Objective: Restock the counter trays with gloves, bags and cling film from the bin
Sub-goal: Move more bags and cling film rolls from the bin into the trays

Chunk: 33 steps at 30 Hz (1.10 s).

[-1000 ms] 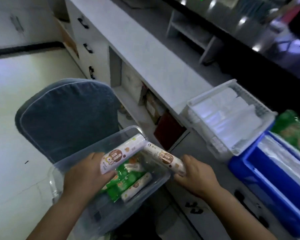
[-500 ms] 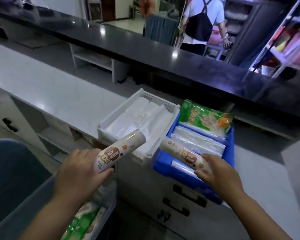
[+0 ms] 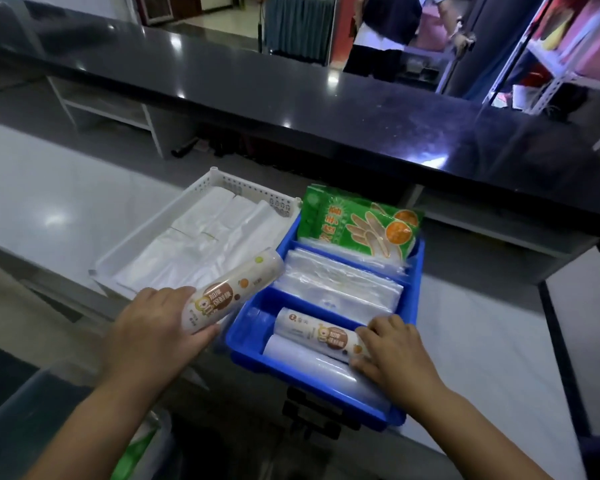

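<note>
Grey counter [image 3: 66, 209] carries the blue tray [image 3: 246, 341]; right hand [image 3: 392, 355] presses a cling-film roll [image 3: 321, 336] into its near compartment, left hand [image 3: 153, 327] grips a second roll [image 3: 231, 291], likely next alongside.

The divided tray [image 3: 414, 275] is showing bright blue, the perforated tray [image 3: 219, 180] beside it white. The glove packet [image 3: 354, 223] is showing green with orange circles. Both cling film rolls [image 3: 231, 292] [image 3: 321, 336] are showing cream with brown bands and small orange dots.
</note>
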### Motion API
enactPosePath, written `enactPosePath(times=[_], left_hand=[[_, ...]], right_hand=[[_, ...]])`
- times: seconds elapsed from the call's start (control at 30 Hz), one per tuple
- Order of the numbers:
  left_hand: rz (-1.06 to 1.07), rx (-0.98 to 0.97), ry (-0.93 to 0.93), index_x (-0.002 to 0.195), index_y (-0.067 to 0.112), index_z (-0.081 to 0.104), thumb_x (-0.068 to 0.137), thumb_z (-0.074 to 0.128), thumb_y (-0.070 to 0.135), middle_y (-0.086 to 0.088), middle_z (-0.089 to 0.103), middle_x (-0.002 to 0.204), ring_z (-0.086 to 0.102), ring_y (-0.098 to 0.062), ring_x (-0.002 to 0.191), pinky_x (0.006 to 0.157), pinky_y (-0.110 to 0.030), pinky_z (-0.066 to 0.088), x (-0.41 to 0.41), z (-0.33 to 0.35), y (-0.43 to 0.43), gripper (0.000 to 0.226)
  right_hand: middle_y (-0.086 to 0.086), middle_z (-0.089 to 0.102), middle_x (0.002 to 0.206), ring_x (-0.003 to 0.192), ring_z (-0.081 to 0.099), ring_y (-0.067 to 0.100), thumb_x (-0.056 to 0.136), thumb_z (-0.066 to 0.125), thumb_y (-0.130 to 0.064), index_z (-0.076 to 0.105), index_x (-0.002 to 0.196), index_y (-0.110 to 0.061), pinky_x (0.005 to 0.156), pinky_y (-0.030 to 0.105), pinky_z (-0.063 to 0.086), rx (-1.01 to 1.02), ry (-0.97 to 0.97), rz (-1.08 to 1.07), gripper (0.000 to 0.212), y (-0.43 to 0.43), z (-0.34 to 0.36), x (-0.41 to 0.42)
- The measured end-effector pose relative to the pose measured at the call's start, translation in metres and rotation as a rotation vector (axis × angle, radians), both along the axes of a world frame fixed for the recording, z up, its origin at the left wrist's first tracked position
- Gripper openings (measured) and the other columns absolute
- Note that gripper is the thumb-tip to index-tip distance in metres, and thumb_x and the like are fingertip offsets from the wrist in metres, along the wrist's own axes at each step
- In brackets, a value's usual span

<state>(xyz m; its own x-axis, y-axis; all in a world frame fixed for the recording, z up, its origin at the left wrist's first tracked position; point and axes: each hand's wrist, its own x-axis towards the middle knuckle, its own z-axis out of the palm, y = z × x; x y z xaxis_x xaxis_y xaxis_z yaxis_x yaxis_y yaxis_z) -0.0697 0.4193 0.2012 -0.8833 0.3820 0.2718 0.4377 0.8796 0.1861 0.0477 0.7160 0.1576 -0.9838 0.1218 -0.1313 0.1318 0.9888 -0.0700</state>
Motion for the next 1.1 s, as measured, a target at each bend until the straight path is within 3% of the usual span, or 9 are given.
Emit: enactPosePath(times=[0.2, 0.4, 0.6, 0.77, 0.87, 0.97, 1.1], left_hand=[[-0.046, -0.041, 0.002, 0.092, 0.014, 0.068, 0.051, 0.088, 0.038, -0.002, 0.065, 0.069, 0.053, -0.019, 0.063, 0.048, -0.014, 0.018, -0.011, 0.001, 0.016, 0.051], [-0.080, -0.022, -0.008, 0.097, 0.014, 0.066, 0.054, 0.086, 0.040, -0.003, 0.066, 0.074, 0.054, -0.018, 0.066, 0.048, -0.017, 0.026, -0.031, -0.001, 0.011, 0.054], [-0.100, 0.024, -0.006, 0.095, 0.015, 0.065, 0.054, 0.086, 0.039, -0.003, 0.066, 0.075, 0.054, -0.021, 0.069, 0.048, -0.025, 0.038, -0.050, 0.006, 0.000, 0.052], [-0.128, 0.048, -0.012, 0.092, 0.016, 0.065, 0.053, 0.087, 0.037, -0.001, 0.064, 0.073, 0.054, -0.023, 0.069, 0.048, -0.027, 0.038, -0.061, 0.007, -0.007, 0.049], [-0.160, 0.063, -0.023, 0.092, 0.015, 0.066, 0.051, 0.088, 0.036, -0.001, 0.065, 0.073, 0.055, -0.023, 0.069, 0.047, -0.026, 0.037, -0.066, 0.004, -0.006, 0.051], [-0.229, 0.067, -0.028, 0.096, 0.016, 0.065, 0.053, 0.086, 0.040, 0.000, 0.065, 0.075, 0.054, -0.020, 0.070, 0.048, -0.022, 0.033, -0.070, 0.001, 0.000, 0.053], [-0.309, 0.064, -0.042, 0.095, 0.018, 0.065, 0.052, 0.086, 0.041, 0.002, 0.065, 0.075, 0.055, -0.017, 0.069, 0.048, -0.021, 0.032, -0.073, 0.000, 0.010, 0.054]], right_hand=[[-0.004, 0.051, 0.116, 0.107, 0.041, 0.019, 0.087, 0.042, -0.051, 0.050, 0.113, -0.026, 0.090, 0.033, 0.034, 0.029, -0.016, 0.015, 0.038, -0.001, -0.003, -0.001], [-0.001, 0.054, 0.112, 0.104, 0.044, 0.022, 0.089, 0.042, -0.037, 0.057, 0.113, -0.021, 0.088, 0.034, 0.037, 0.017, 0.037, 0.013, 0.032, -0.018, 0.000, -0.013], [0.005, 0.060, 0.111, 0.101, 0.051, 0.025, 0.088, 0.056, -0.031, 0.058, 0.120, -0.025, 0.085, 0.040, 0.045, -0.102, 0.109, 0.282, 0.033, -0.067, 0.002, -0.054], [0.004, 0.050, 0.115, 0.105, 0.041, 0.024, 0.089, 0.055, -0.037, 0.054, 0.120, -0.030, 0.087, 0.040, 0.038, -0.045, -0.015, 0.399, 0.032, -0.089, 0.000, -0.082], [0.004, 0.050, 0.117, 0.106, 0.042, 0.023, 0.088, 0.052, -0.043, 0.057, 0.113, -0.026, 0.088, 0.040, 0.038, -0.059, -0.050, 0.348, 0.030, -0.093, 0.004, -0.089], [-0.001, 0.050, 0.112, 0.097, 0.046, 0.017, 0.082, 0.057, -0.050, 0.058, 0.099, -0.026, 0.080, 0.033, 0.041, -0.169, -0.029, 0.260, 0.030, -0.097, 0.015, -0.089], [-0.016, 0.047, 0.102, 0.081, 0.051, 0.006, 0.070, 0.068, -0.052, 0.044, 0.084, -0.037, 0.068, 0.027, 0.052, -0.345, 0.094, 0.101, 0.032, -0.087, 0.039, -0.068]])
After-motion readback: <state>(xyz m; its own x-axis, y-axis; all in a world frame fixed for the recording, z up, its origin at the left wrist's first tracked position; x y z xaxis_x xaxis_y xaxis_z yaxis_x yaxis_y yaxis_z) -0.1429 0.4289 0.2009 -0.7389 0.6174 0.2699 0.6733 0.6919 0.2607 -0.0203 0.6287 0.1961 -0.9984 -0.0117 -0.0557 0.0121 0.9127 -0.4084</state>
